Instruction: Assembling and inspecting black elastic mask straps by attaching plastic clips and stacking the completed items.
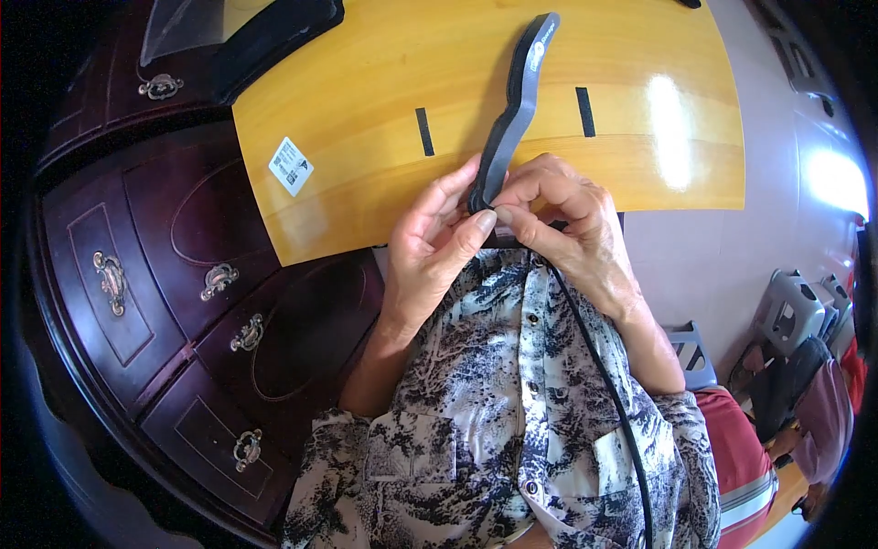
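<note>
We're at a glossy yellow wood-grain tabletop (357, 119), holding a long, wavy dk-grey strip (522, 101) over its near side, far end pointing away. Our L hand (437, 240) & R hand (574, 227) both pinch its near end, thumbtips close. On the tabletop: white rectangular sticker (291, 166) at L, plus 2 short flat blk bars (585, 112).

A hand could pass over the yellow tabletop (357, 156) on either side of the grey curved piece (523, 101), which stood up across its middle and barred a straight crossing there. The left hand (437, 229) and right hand (574, 224), meeting at its lower end, blocked the near approach. A black object (279, 48) obstructed the far left corner; a black cable (608, 371) ran down before the shirt (485, 393)
</note>
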Available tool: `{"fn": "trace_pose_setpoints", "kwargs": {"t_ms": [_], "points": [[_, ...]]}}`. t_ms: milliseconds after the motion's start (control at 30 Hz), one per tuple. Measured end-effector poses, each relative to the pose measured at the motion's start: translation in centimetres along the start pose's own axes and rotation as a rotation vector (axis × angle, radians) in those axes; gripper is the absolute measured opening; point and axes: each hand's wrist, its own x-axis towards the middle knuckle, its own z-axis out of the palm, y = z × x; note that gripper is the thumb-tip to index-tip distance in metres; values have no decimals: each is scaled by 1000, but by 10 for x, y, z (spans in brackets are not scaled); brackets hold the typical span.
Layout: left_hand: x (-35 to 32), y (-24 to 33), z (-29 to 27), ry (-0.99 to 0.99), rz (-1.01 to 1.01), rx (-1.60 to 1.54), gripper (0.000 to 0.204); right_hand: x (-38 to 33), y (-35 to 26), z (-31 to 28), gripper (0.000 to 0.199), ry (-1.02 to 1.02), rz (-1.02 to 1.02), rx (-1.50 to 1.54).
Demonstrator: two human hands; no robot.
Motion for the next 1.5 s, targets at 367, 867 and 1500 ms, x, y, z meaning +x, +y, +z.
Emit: {"fn": "trace_pose_setpoints", "kwargs": {"t_ms": [367, 867, 1500], "points": [[-1, -3, -4, 108, 30, 127, 46, 12, 4, 22, 10, -4, -92, -110], [1, 8, -17, 132, 35, 86, 42, 18, 7, 36, 16, 25, -65, -33], [3, 15, -28, 13, -185, -157, 46, 20, -2, 19, 13, -210, 41, 7]]}}
